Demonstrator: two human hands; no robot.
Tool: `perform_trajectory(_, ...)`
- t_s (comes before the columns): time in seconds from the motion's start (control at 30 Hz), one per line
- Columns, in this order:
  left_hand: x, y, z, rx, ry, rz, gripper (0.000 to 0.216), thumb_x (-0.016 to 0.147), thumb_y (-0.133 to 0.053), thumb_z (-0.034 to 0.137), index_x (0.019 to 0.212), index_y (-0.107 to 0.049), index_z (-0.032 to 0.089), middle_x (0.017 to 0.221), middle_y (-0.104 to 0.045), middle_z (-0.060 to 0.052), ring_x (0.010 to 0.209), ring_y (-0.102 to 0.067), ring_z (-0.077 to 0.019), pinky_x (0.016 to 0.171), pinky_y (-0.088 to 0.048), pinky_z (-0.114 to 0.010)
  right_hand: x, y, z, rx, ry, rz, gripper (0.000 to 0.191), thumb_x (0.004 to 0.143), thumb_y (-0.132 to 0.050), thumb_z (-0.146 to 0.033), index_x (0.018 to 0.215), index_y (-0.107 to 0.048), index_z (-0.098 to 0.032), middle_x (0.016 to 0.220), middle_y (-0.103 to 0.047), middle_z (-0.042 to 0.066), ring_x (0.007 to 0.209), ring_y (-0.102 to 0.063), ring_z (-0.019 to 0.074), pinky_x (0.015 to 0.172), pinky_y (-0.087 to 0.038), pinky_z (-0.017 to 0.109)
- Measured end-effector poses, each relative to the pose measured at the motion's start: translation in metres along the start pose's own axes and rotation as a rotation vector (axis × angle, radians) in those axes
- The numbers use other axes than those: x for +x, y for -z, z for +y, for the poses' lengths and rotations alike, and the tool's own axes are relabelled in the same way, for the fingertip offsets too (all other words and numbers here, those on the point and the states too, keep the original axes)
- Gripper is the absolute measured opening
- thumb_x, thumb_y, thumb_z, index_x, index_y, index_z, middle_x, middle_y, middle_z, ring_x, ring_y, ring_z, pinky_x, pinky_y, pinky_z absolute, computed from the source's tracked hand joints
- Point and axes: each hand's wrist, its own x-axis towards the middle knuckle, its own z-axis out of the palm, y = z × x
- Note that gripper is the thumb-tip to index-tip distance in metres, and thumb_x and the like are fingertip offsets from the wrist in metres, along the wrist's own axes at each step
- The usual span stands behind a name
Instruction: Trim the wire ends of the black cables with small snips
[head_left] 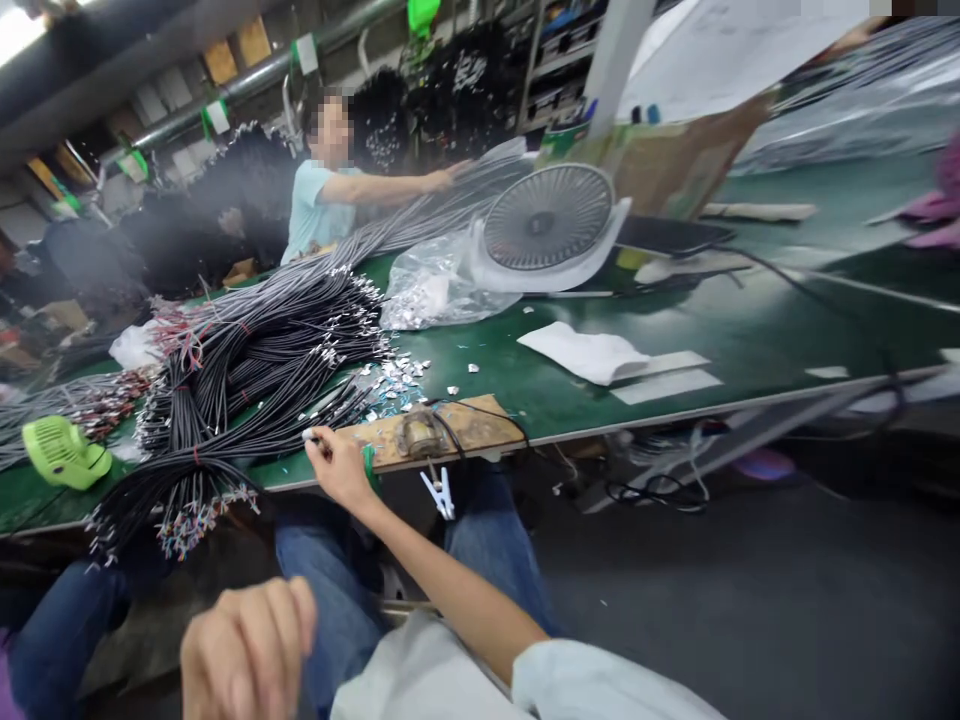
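My right hand (339, 468) reaches to the front edge of the green table (750, 340) and pinches the white-tipped end of a black cable (309, 435). That cable belongs to a big heap of bundled black cables (247, 365) with stripped, coloured ends. Just right of the hand lies a wooden board (480, 425) carrying a small metal fixture (420, 432). Loose metal terminals (397, 375) are scattered behind it. My left hand (247, 650) is curled into a fist close to the camera, above my lap; whatever it holds is hidden.
A green hand fan (64, 452) lies at the left edge. A white table fan (547, 220), a plastic bag (435, 290) and a sheet of paper (585, 352) sit further back. A white clip (439, 492) hangs below the board. A co-worker (322, 195) handles cables across the table.
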Motion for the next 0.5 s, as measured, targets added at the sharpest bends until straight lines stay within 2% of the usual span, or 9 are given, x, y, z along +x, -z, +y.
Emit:
perform_trajectory(0.1,0.041,0.011,-0.003,-0.043,-0.065,0.1,0.034,0.078,-0.045,0.06,0.082,-0.07,0.037,0.068,-0.066,-0.001,0.072,-0.063,-0.022,0.064,-0.052,-0.037,-0.027,0.014,-0.009,0.155,0.029,0.006,0.027,0.091,-0.038,-0.02,0.105,-0.061,-0.015,0.068,-0.063,-0.001,0.055,-0.054,0.0094,0.052,-0.04,0.018)
perform_trajectory(0.17,0.066,0.01,-0.004,-0.059,-0.083,0.146,0.042,0.08,-0.04,0.059,0.085,-0.07,0.03,0.073,-0.068,-0.002,0.075,-0.064,-0.0232,0.066,-0.053,-0.037,-0.044,0.028,-0.01,0.252,0.07,-0.039,0.026,0.093,-0.037,-0.024,0.098,-0.062,-0.017,0.065,-0.061,-0.003,0.053,-0.051,0.0081,0.051,-0.04,0.016)
perform_trajectory(0.23,0.089,0.002,-0.005,-0.059,-0.095,0.164,0.044,0.082,-0.04,0.056,0.085,-0.07,0.024,0.077,-0.069,-0.003,0.075,-0.065,-0.0225,0.066,-0.053,-0.034,-0.053,0.046,-0.005,0.442,0.076,-0.079,0.028,0.093,-0.035,-0.024,0.092,-0.062,-0.015,0.063,-0.059,-0.002,0.053,-0.049,0.0084,0.053,-0.04,0.018)
perform_trajectory(0.33,0.13,-0.017,0.0,-0.028,-0.135,0.139,0.035,0.081,-0.047,0.047,0.082,-0.068,0.018,0.077,-0.07,-0.004,0.072,-0.066,-0.0197,0.064,-0.053,-0.028,-0.047,0.076,0.008,0.393,0.046,0.004,0.026,0.09,-0.039,-0.024,0.096,-0.063,-0.014,0.063,-0.058,0.0,0.054,-0.049,0.0095,0.054,-0.039,0.019)
perform_trajectory(0.43,0.181,-0.031,0.009,0.032,-0.195,0.104,0.026,0.082,-0.049,0.036,0.083,-0.068,0.018,0.08,-0.071,-0.004,0.075,-0.066,-0.0175,0.067,-0.052,-0.025,-0.027,0.101,0.023,0.276,0.029,0.131,0.024,0.086,-0.045,-0.028,0.072,-0.061,-0.015,0.063,-0.059,0.001,0.057,-0.05,0.0109,0.056,-0.04,0.021)
perform_trajectory(0.5,0.22,-0.037,0.015,0.102,-0.222,0.107,0.02,0.082,-0.051,0.028,0.082,-0.068,0.017,0.08,-0.07,-0.005,0.075,-0.065,-0.017,0.072,-0.051,-0.026,-0.012,0.113,0.032,0.214,0.016,0.175,0.029,0.083,-0.049,-0.031,0.058,-0.052,-0.017,0.053,-0.051,-0.002,0.05,-0.044,0.0094,0.052,-0.036,0.021)
